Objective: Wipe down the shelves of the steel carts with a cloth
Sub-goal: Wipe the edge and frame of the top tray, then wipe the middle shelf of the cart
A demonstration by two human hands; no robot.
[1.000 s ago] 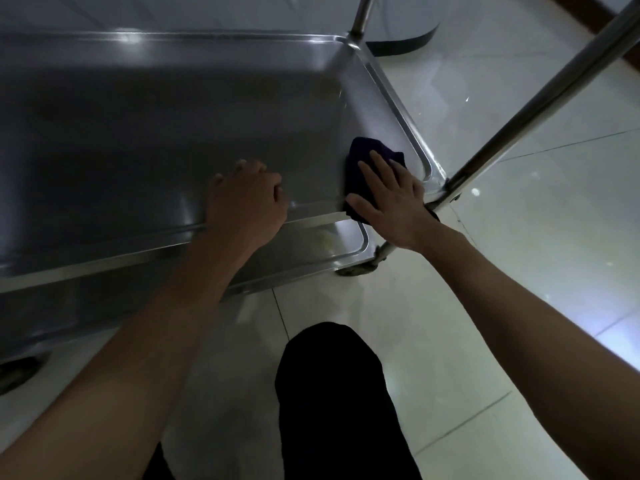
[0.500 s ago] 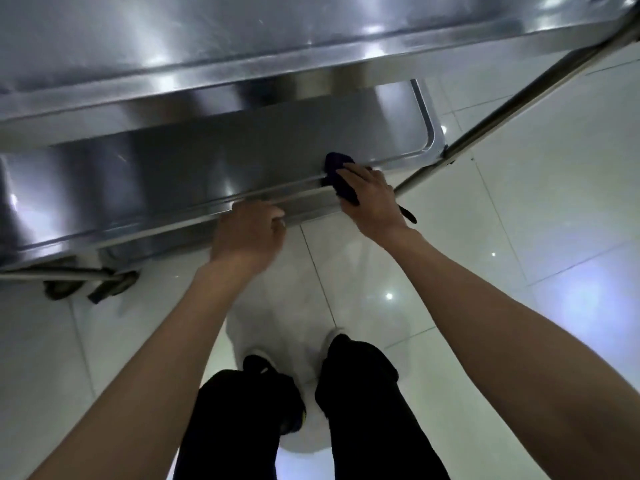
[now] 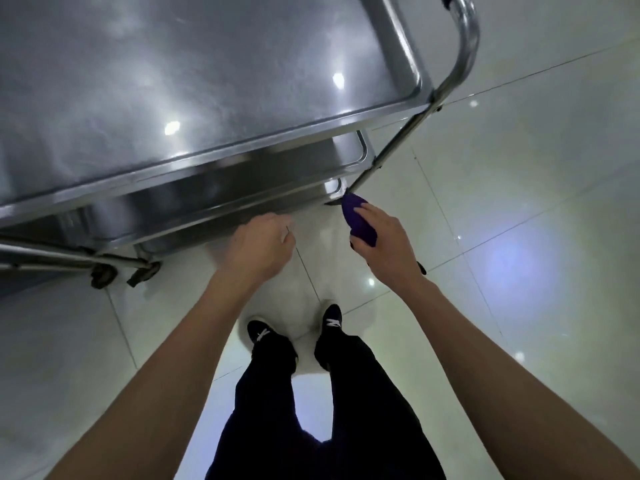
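A steel cart fills the upper left, its top shelf (image 3: 194, 81) shiny and bare, with a middle shelf (image 3: 277, 168) and a lower shelf rim (image 3: 242, 213) showing beneath it. My right hand (image 3: 384, 244) holds a dark purple cloth (image 3: 356, 218) just off the cart's front right corner, the cloth's tip close to the lower rim. My left hand (image 3: 259, 247) hangs in front of the lower shelf's edge with fingers curled in; I cannot tell whether it touches the rim.
The cart's tubular handle (image 3: 465, 39) curves at the upper right and a slanted post (image 3: 391, 147) runs down to the lower corner. A caster (image 3: 102, 273) sits at the left. My legs and dark shoes (image 3: 263, 336) stand on glossy pale floor tiles.
The view rose from the lower shelf to above the top shelf. My right hand lifted the cloth off the lower shelf to outside its corner. My left hand came off the rim.
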